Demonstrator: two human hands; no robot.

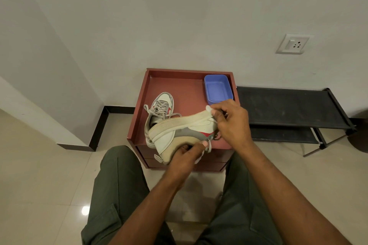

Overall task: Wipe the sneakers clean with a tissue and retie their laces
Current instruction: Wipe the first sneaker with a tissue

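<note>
Low centre of frame, left hand [184,154] has fingers curled around the heel end of one white sneaker [179,134], holding it tipped on its side with the sole edge up; right hand [232,120] just beyond pinches a small white tissue [208,108] at thumb and fingertips, against the toe end. Behind, a second sneaker [161,108] sits upright on the red-brown cabinet [185,89], two sneakers total, one blue container [218,89] at its far right corner.

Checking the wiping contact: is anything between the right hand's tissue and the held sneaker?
Nothing visible. The right hand pinches the tissue at the toe end of the held sneaker, which the left hand grips from below.
</note>
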